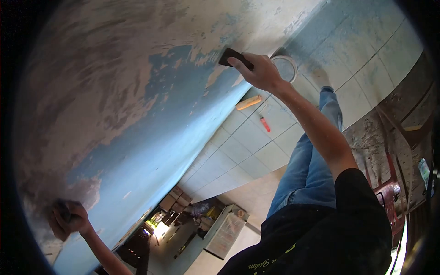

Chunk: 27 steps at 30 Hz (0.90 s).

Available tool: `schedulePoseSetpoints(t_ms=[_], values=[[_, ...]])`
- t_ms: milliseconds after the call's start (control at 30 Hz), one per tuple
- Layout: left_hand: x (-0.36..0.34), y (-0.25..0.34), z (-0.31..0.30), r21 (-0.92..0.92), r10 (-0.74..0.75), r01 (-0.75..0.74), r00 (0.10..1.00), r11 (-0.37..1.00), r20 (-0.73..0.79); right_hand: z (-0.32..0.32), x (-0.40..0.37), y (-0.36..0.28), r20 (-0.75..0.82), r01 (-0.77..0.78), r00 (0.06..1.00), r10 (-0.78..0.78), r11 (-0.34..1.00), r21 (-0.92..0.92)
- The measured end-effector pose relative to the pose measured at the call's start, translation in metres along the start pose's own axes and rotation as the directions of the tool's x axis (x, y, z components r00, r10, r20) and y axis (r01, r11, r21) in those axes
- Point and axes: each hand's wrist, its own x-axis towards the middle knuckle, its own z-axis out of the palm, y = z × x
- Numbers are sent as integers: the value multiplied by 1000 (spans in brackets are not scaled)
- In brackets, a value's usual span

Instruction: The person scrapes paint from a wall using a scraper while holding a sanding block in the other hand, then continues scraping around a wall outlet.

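My right hand [263, 73] is closed round a dark sanding block [234, 58], which lies against the wall [172, 73]. Patches of pale filler cover much of that blue-painted wall, with bare blue showing between them. At the lower left, my left hand [71, 221] is also up at the wall, fingers curled about a dark object [62, 210]. Motion blurs it, and I cannot tell what it is.
Beside the wall runs a pale tiled surface [261, 156] that my legs [305, 169] stretch along. On it are a wooden piece [249, 102], a red-handled tool [265, 124] and a round white-rimmed container [294, 73]. A red chair [389, 195] stands at the right.
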Motion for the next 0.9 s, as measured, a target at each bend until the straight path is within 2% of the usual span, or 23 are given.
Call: schedulePoseSetpoints(t_ms=[33, 100, 167, 267, 300, 333, 400, 433, 467, 533, 633, 667, 733, 767, 800, 833, 867, 900], values=[[2, 5, -1, 43, -27, 26, 999, 999, 24, 4, 4, 3, -2, -13, 1000, 13, 1000, 10], [5, 9, -1, 38, -14, 12, 998, 999, 58, 11, 11, 10, -52, 114, 992, -115, 993, -10], [9, 9, -4, 64, 29, -37, 992, 997, 119, 13, 14, 17, -30, 103, 994, -102, 994, 36], [12, 9, -4, 13, 62, -65, 985, 998, 163, 17, 16, 26, -27, 121, 992, -120, 989, 83], [8, 7, 1, -52, 3, 3, 992, 999, 126, 19, 16, 28, -48, 148, 988, -144, 985, 89], [4, 4, 1, -58, 4, 3, 991, 998, 131, 20, 15, 29, -42, 142, 989, -139, 986, 89], [7, -1, -4, 115, 60, -68, 996, 991, 71, 22, 18, 30, -41, 117, 993, -113, 987, 111], [11, -1, -9, 127, 126, -147, 979, 981, 159, 24, 19, 30, -40, 119, 993, -115, 987, 110], [14, 0, -6, 127, 124, -145, 980, 981, 159, 25, 20, 30, -34, 96, 995, -92, 987, 130], [15, -1, -1, 140, 150, -152, 988, 978, 27, 26, 18, 28, -25, 67, 998, -64, 987, 149], [2, -12, -3, 126, 176, -185, 981, 975, 76, 27, 13, 24, 0, -1, 1000, 1, 994, 109], [-4, -15, -4, 127, 175, -183, 982, 975, 75, 28, 12, 24, -46, 21, 999, -18, 997, 70], [-12, -18, -3, 79, 18, -25, 996, 997, 83, 25, 12, 23, -92, 37, 995, -34, 999, 30], [-21, -25, -3, 77, 20, -26, 996, 997, 81, 20, 14, 24, -118, 125, 983, -137, 987, -104], [-25, -30, -1, 85, 106, -110, 993, 990, 50, 14, 17, 21, -129, 207, 962, -242, 949, -237], [-28, -33, 1, 94, 191, -192, 981, 977, 19, 8, 20, 17, -129, 204, 962, -239, 950, -238], [-31, -33, -5, 91, 190, -191, 982, 977, 18, 1, 22, 13, -87, 242, 956, -279, 922, -302], [-17, -19, -13, 62, 90, -104, 977, 993, 194, -3, 24, 11, -44, 280, 948, -317, 889, -363]])
